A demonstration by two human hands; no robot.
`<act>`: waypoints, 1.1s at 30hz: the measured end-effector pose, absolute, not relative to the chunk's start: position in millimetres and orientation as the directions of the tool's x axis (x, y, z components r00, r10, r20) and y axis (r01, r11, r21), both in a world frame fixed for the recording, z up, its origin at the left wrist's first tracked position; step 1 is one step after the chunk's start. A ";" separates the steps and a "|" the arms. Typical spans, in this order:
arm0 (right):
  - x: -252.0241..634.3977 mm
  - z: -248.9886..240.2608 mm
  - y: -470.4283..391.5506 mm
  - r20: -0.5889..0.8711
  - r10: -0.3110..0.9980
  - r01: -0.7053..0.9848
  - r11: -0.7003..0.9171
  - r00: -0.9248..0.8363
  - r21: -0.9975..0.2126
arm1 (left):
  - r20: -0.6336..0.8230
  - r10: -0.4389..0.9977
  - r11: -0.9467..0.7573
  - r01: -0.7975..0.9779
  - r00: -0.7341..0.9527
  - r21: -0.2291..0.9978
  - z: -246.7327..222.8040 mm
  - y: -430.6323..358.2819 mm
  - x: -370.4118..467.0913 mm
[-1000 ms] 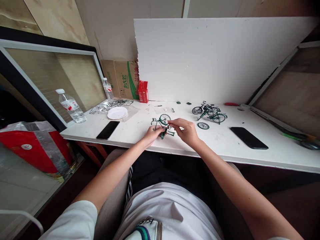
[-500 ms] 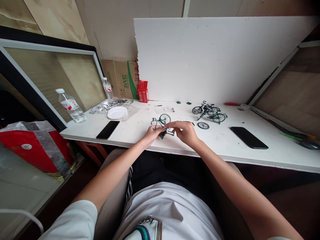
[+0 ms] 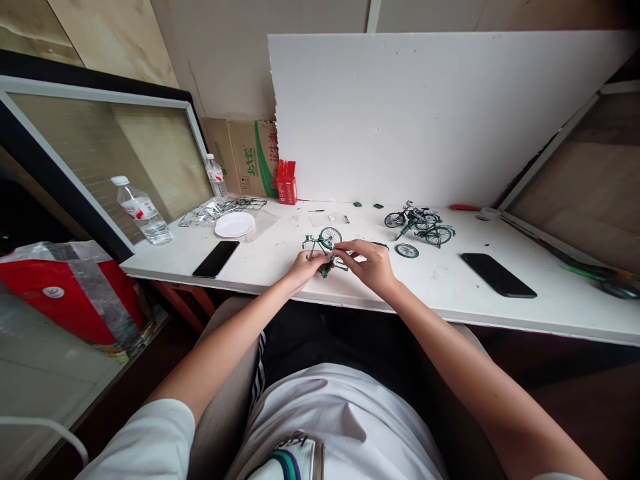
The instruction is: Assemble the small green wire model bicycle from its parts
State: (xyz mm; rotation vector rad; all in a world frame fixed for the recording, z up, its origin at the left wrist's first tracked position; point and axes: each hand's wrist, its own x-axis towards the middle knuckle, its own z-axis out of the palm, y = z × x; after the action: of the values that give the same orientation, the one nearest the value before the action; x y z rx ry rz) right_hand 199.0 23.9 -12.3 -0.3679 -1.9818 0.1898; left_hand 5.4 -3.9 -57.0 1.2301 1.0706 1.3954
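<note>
My left hand [image 3: 306,269] is closed on a small green model bicycle [image 3: 311,241], held tilted just above the near edge of the table. One spoked wheel of it points away from me, and its lower part is partly hidden by my fingers. My right hand [image 3: 369,262] meets the bicycle from the right, thumb and forefinger pinched together at the middle of the frame. Whatever lies between those fingertips is too small to make out. To the right of my right hand, a loose spoked wheel [image 3: 407,251] lies flat on the table.
Behind the loose wheel stand a green model bicycle [image 3: 434,233] and a black one [image 3: 395,219]. Phones lie at left [image 3: 216,259] and right [image 3: 498,275]. A white plate [image 3: 235,225], water bottle [image 3: 144,215] and red box [image 3: 287,183] are farther left. Small parts lie at the back.
The fingers of my right hand have shifted slightly and pinch closer together at the bicycle. My left hand and the bicycle stay nearly where they were.
</note>
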 end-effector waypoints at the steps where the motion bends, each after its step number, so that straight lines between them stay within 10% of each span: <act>1: 198.3 -13.1 23.6 0.856 0.361 0.169 0.932 -0.371 -0.320 | 0.162 0.986 -0.165 -0.100 -0.036 0.981 -57.1 -3.7 5.2; 9: 193.0 -16.3 20.5 0.793 0.548 0.116 0.835 -0.266 -0.538 | 0.204 0.978 -0.206 -0.067 -0.032 0.976 -60.8 -2.0 5.7; 18: 205.6 -19.1 40.0 0.835 0.309 0.219 0.948 -0.456 -0.232 | 0.289 0.898 -0.328 -0.065 -0.333 0.942 -69.1 2.0 12.2; 33: 206.7 -26.1 43.7 0.768 0.357 0.462 0.882 -0.531 -0.091 | 0.404 0.863 -0.407 0.056 -0.304 0.912 -77.5 4.1 12.1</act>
State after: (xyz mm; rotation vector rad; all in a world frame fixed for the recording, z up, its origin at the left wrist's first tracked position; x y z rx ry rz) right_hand 206.7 43.7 -26.1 -0.5870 -2.1844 -0.1541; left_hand 12.1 4.1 -77.5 1.3448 1.2021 1.7725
